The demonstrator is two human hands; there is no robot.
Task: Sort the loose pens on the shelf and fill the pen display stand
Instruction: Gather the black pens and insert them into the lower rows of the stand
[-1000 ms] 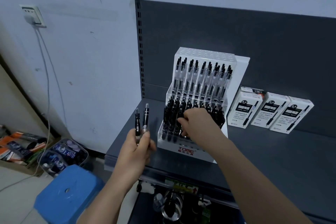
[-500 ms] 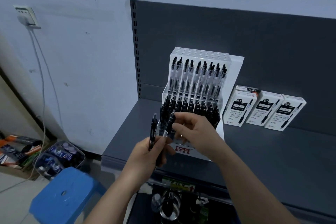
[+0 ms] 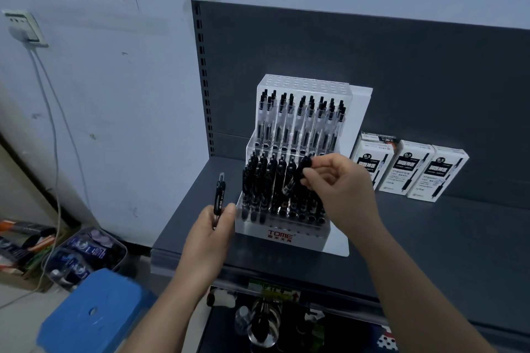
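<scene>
A clear tiered pen display stand [image 3: 279, 235] marked TOME stands on the dark grey shelf [image 3: 430, 243]. Clear pens fill its upper tier, black pens its lower tier. My left hand [image 3: 209, 235] holds one black pen [image 3: 219, 195] upright just left of the stand. My right hand [image 3: 341, 189] pinches the top of another black pen [image 3: 304, 169] over the right side of the lower tier; its lower end is among the standing pens.
Three white pen boxes [image 3: 407, 169] lean against the back panel right of the stand. A blue stool [image 3: 91, 315] and a bin of packets [image 3: 86, 252] sit on the floor at left. A cable [image 3: 54, 152] hangs from a wall socket.
My right hand took one of the two pens from my left hand and carried it to the stand's lower tier. My left hand now holds a single pen.
</scene>
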